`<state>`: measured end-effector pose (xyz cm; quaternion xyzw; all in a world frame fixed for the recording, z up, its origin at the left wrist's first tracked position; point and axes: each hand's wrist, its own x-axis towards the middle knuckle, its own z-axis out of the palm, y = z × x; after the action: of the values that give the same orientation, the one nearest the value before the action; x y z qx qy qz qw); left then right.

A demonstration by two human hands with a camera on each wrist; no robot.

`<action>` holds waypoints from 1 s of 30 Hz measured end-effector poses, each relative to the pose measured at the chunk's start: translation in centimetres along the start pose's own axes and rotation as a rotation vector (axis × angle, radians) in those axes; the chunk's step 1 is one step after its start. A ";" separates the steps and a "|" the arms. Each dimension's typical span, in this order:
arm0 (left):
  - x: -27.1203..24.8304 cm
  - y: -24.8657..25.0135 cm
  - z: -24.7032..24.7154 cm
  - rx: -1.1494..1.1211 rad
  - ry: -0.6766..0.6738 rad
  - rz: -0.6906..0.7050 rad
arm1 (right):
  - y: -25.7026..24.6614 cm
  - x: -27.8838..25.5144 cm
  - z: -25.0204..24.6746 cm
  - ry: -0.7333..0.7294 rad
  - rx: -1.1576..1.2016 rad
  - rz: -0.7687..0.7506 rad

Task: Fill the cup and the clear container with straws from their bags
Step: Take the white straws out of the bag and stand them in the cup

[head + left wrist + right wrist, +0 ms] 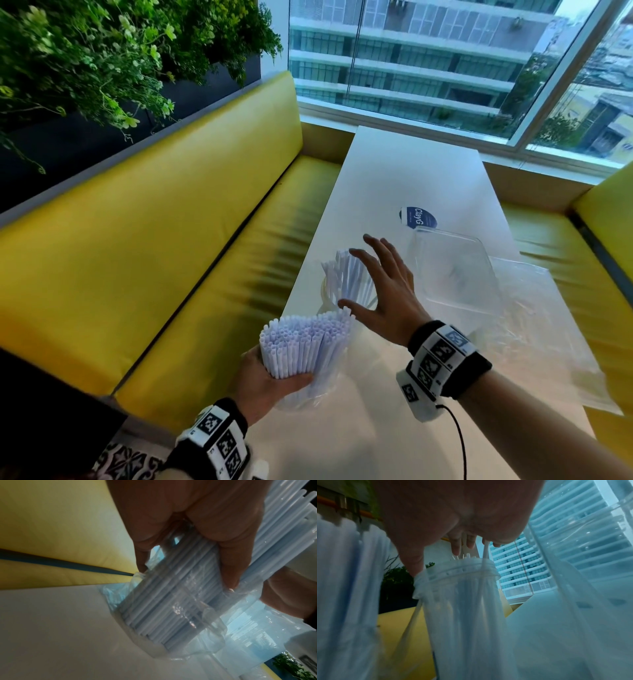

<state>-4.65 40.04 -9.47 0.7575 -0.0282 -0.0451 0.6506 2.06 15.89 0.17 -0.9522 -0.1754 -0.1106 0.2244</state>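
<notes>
My left hand (270, 377) grips a thick bundle of white straws (305, 346) still partly in its clear bag (171, 615), held above the near left part of the white table (394, 178). Just beyond stands a clear cup (462, 601) with white straws (346, 277) fanning out of its top. My right hand (380, 287) hovers over the cup with fingers spread and holds nothing. The clear container (452, 270) lies to the right of the cup, tilted, with its inside hard to read.
A crumpled clear plastic bag (541, 329) lies right of the container. A dark blue round label (418, 216) sits farther back on the table. Yellow bench seats (171, 240) flank both sides, with a window (428, 61) beyond.
</notes>
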 end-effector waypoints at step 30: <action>0.0 0.4 0.0 0.043 0.002 -0.003 | 0.2 6.6 0.2 -0.044 0.037 0.109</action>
<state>-4.62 40.02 -9.07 0.7715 -0.0274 -0.0449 0.6340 8.24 17.68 1.79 -0.9582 -0.1302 -0.0742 0.2436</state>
